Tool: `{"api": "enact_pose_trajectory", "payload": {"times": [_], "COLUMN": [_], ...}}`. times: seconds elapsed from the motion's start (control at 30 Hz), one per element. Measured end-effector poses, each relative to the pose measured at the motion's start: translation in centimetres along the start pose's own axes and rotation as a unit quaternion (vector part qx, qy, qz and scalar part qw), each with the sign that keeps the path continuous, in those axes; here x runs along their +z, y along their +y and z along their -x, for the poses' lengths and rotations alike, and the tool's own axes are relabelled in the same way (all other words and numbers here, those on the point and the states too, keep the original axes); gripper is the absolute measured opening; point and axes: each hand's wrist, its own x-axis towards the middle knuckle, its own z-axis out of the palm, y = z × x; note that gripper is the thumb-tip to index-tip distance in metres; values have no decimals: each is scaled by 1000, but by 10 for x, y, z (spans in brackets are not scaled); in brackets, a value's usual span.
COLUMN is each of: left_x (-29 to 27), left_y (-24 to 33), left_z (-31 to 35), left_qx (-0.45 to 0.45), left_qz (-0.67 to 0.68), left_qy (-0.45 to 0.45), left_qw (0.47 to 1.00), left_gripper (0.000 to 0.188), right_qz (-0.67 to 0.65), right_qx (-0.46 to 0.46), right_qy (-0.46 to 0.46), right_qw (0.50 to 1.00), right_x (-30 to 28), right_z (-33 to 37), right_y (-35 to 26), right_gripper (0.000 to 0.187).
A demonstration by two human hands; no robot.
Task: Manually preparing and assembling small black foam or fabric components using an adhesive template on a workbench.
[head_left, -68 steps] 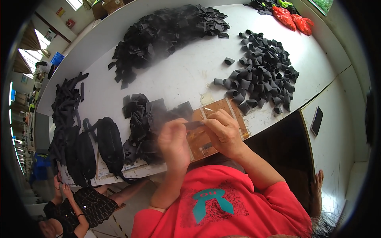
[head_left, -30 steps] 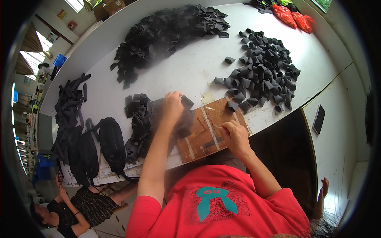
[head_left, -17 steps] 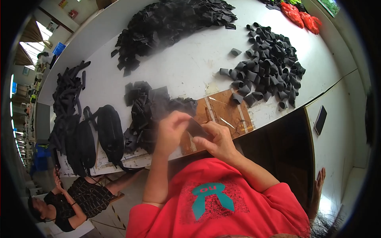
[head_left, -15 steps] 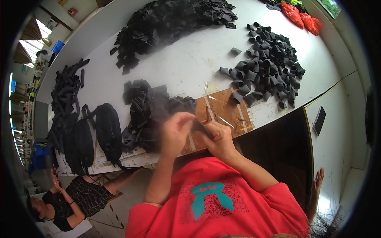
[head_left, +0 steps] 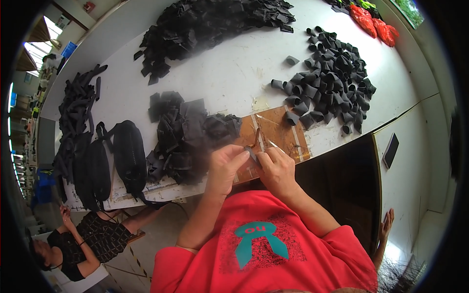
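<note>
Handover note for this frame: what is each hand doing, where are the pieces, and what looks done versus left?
Left hand and right hand meet over the near table edge, pinching one small black piece between their fingertips, above the brown board.
Flat black pieces lie piled just left of the hands; a larger flat heap sits at the far side.
Rolled black loops lie heaped to the right: those look done.
Left to do, by the look of it: the flat piles.

Left hand point(head_left: 225, 163) and right hand point(head_left: 276, 166) pinch together, fingertips meeting.
</note>
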Motion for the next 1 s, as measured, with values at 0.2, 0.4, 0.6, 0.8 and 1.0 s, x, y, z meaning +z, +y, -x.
{"api": "enact_pose_trajectory", "payload": {"times": [0.2, 0.4, 0.6, 0.8, 1.0], "left_x": [1, 7, 14, 19, 4], "left_y": [1, 4, -9, 1, 4], "left_z": [4, 12, 14, 5, 1], "left_qx": [13, 101, 197, 80, -31], "left_qz": [-44, -130, -306, 27, 129], "left_qy": [0, -43, 56, 55, -92], "left_qw": [999, 985, 930, 995, 987], "left_gripper": [7, 7, 7, 19, 25], "right_qz": [-175, -313, -215, -112, -655], "right_qx": [110, 148, 73, 116, 413], "right_qy": [8, 7, 55, 124, -83], "right_qw": [978, 938, 972, 979, 627], "right_x": [-21, -26, -17, -1, -27], "right_z": [-12, -13, -15, -13, -23], "right_y": [-5, -9, -10, -6, 0], "right_gripper": [31, 22, 11, 11, 2]}}
